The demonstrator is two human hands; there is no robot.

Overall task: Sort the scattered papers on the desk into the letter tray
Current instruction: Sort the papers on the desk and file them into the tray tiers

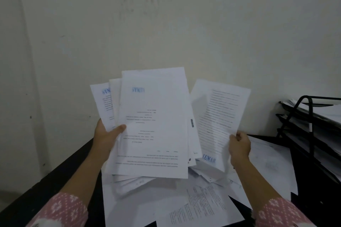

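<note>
My left hand (107, 135) grips a fanned stack of white printed sheets (153, 125) by its left edge, raised above the desk, thumb on the front page. My right hand (239, 145) pinches a single printed sheet (219, 121) with a blue stamp near its bottom, held upright just right of the stack. More loose papers (203, 202) lie scattered on the black desk (60, 175) under both hands. The black wire letter tray (311, 127) stands at the right edge, with papers lying in its tiers.
A pale wall rises directly behind the desk. The desk's left edge runs diagonally toward the lower left. Pink patterned sleeves cover both forearms at the bottom of the view.
</note>
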